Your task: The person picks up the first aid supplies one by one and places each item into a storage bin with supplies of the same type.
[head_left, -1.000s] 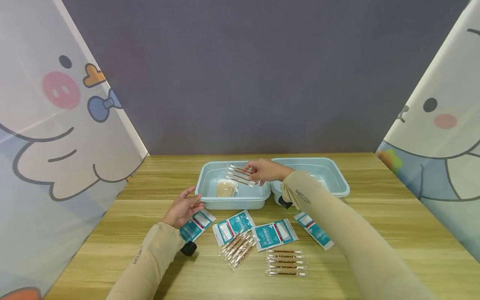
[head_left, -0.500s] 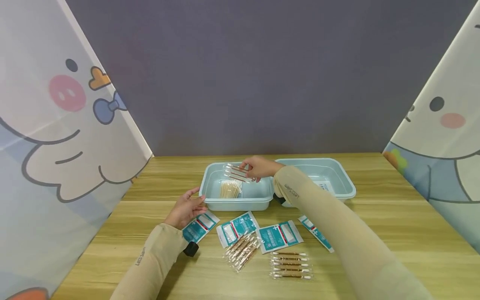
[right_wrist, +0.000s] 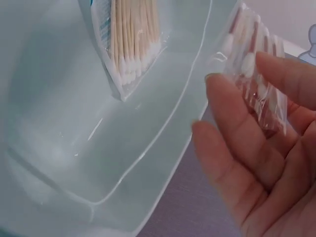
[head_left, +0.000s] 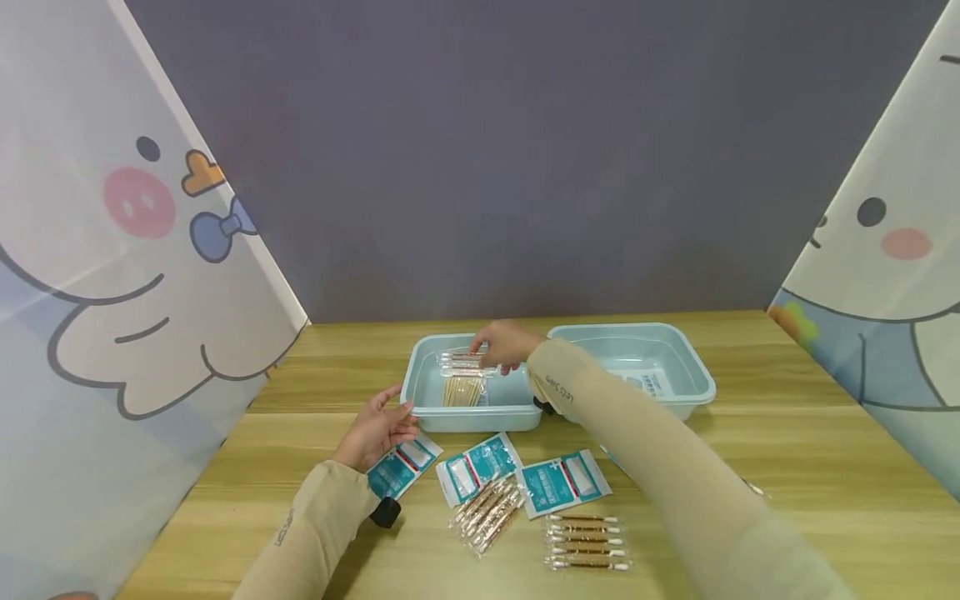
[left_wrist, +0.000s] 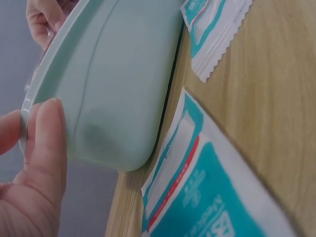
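Observation:
My left hand [head_left: 378, 429] pinches the near left corner of the left light-blue plastic basin [head_left: 476, 422], thumb over the rim and fingers against the outer wall, as the left wrist view shows. Over that basin, my right hand [head_left: 506, 343] holds a clear packet of brown-stick cotton swabs [right_wrist: 249, 64] between thumb and fingers. A packet of wooden-stick cotton swabs [right_wrist: 136, 37] lies on the basin floor, its white tips toward the right wrist camera. In the head view, the brown swab packet is just behind the wooden one.
A second light-blue basin [head_left: 701, 387] stands to the right with a white-and-blue packet [head_left: 648, 382] inside. Teal-and-white sachets [head_left: 566, 483] lie in front of the basins. Two more brown swab packets [head_left: 588, 542] rest on the wooden table [head_left: 420, 550] near me.
My right hand has carried the brown swab packet left and lower into the left basin, over the wooden swabs. The left hand keeps its hold on the basin's corner.

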`<state>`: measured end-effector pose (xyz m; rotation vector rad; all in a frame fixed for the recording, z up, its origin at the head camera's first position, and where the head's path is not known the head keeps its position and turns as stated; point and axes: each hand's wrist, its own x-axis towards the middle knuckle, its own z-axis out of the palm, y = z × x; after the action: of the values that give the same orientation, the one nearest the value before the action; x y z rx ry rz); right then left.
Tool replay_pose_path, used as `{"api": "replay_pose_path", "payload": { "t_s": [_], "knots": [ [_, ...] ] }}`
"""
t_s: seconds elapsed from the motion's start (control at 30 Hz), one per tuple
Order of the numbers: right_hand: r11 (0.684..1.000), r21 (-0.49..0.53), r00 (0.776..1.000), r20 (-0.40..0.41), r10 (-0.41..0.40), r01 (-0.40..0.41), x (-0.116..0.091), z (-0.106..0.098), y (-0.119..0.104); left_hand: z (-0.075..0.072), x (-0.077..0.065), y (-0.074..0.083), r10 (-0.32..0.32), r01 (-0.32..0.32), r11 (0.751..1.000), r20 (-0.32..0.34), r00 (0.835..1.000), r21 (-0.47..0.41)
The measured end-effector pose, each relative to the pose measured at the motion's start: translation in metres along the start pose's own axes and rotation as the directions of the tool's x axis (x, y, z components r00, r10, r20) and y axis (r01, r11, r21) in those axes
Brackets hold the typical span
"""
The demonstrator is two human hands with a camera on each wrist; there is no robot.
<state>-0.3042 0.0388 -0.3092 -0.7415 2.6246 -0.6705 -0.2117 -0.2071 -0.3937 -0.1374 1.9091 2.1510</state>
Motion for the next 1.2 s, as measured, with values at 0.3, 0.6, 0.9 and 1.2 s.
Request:
{"api": "replay_pose_path", "payload": {
  "t_s": [0.3, 0.6, 0.9, 1.2],
  "knots": [
    [0.998, -0.043, 0.999, 0.012, 0.053, -0.053, 0.006, 0.011, 0.0, 0.0, 0.0, -0.004, 0.01, -0.01, 1.0, 0.017, 1.0, 0.004],
    [0.988, 0.038, 0.987, 0.05, 0.151, -0.153, 0.011, 0.009, 0.005, -0.001, 0.001, 0.001, 0.017, -0.018, 1.0, 0.018, 1.0, 0.012],
    [0.987, -0.001, 0.987, 0.017, 0.158, -0.158, 0.009, 0.009, 0.007, 0.001, 0.001, 0.003, 0.024, -0.024, 1.0, 0.021, 1.0, 0.018],
    [0.981, -0.157, 0.983, -0.156, 0.092, -0.116, 0.005, 0.004, 0.001, -0.001, 0.0, 0.002, 0.023, -0.023, 0.999, 0.01, 1.0, 0.026]
  ]
}}
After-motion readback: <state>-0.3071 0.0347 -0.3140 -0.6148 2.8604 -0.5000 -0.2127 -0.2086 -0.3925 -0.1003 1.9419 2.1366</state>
